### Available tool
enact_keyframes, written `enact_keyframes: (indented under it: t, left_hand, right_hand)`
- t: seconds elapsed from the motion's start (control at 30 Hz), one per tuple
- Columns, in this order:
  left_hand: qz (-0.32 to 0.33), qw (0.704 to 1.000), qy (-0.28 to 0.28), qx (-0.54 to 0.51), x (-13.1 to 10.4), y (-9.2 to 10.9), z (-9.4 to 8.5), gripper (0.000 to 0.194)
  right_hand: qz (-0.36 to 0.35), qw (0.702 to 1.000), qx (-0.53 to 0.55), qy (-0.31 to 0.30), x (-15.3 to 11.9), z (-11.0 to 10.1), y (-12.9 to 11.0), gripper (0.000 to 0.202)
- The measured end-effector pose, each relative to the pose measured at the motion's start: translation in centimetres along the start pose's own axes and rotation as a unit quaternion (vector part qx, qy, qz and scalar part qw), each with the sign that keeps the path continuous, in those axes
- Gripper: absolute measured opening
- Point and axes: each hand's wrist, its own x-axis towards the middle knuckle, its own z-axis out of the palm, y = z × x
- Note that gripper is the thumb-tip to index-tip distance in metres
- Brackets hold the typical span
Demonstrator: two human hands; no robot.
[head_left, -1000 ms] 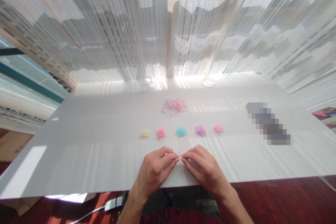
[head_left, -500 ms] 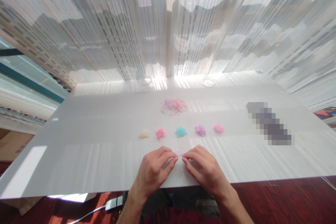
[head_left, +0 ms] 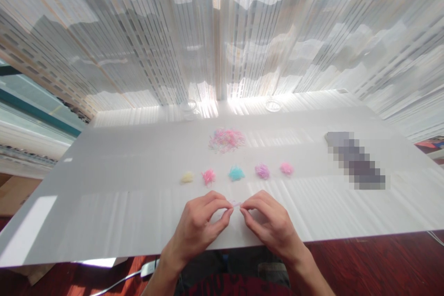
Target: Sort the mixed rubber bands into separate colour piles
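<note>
Near the table's front edge, my left hand (head_left: 207, 215) and my right hand (head_left: 268, 215) face each other with their fingertips pinched. Thin pale purple strands (head_left: 236, 203) run between the two pinches; how many there are is too small to tell. Beyond my hands lies a row of small piles: a yellow pile (head_left: 187, 177), a coral pink pile (head_left: 208, 176), a turquoise pile (head_left: 236, 173), a purple pile (head_left: 262, 171) and a light pink pile (head_left: 286, 169). Farther back sits a larger mixed-colour heap of strands (head_left: 226, 140).
The white table (head_left: 138, 148) reaches back to striped sheer curtains (head_left: 194, 46). Two clear round dishes stand at its far edge, one on the right (head_left: 273, 105). A blurred-out dark object (head_left: 355, 159) lies at the right. A power strip (head_left: 150, 268) is below the front edge.
The view has shifted slightly, so the table's things sit a little farther left. My hands stay pinched around the strands, with the gap between their fingertips slightly wider.
</note>
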Motion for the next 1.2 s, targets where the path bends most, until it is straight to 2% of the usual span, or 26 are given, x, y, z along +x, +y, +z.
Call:
enact_keyframes:
  t: [0.17, 0.33, 0.43, 0.6, 0.77, 1.07, 1.2]
  left_hand:
    - [0.048, 0.997, -0.053, 0.037, 3.0, 0.6, -2.0, 0.008]
    - [0.034, 0.988, -0.099, 0.118, 7.3, -0.4, -4.3, 0.010]
    - [0.011, 0.976, -0.155, 0.151, 10.0, -1.5, -4.3, 0.012]
    - [-0.022, 0.954, -0.247, 0.166, 13.1, -2.7, -2.9, 0.016]
    - [-0.027, 0.938, -0.304, 0.166, 13.9, -3.1, -2.2, 0.017]
    - [-0.013, 0.927, -0.318, 0.197, 14.0, -3.3, -2.0, 0.020]
    - [-0.011, 0.923, -0.316, 0.221, 13.9, -2.8, -2.5, 0.023]
  right_hand:
    - [0.013, 0.999, 0.012, 0.028, 0.0, -0.3, 0.0, 0.008]
    - [0.047, 0.998, 0.022, 0.038, 0.0, -0.6, -0.1, 0.009]
    - [0.059, 0.997, 0.028, 0.036, 0.1, -0.6, -0.2, 0.009]
    - [0.070, 0.997, 0.037, 0.021, 0.0, -0.5, 0.0, 0.010]
    - [0.073, 0.996, 0.043, 0.014, -0.1, -0.6, 0.0, 0.011]
    - [0.079, 0.996, 0.047, 0.005, 0.0, -0.8, -0.2, 0.011]
    - [0.077, 0.996, 0.044, 0.007, -0.2, -0.8, -0.1, 0.010]
